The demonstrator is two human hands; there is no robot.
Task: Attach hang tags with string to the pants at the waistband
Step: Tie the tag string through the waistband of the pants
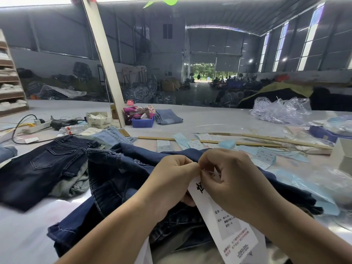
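Note:
Dark blue denim pants [114, 174] lie bunched on the table in front of me. A long white hang tag [228, 225] with black and red print hangs down over them. My left hand [171, 180] and my right hand [234, 180] meet fingertip to fingertip at the tag's top end, both with fingers curled and pinching there. A thin clear string shows faintly by my right fingers. The exact point where string meets waistband is hidden behind my fingers.
Another dark pair of jeans [43, 166] lies at the left, lighter jeans [112, 136] behind it. Light blue tags and paper labels [262, 157] lie scattered at the right, with wooden rulers [209, 141]. A blue bin [142, 121], power strip [36, 126] and plastic bags [282, 109] sit further back.

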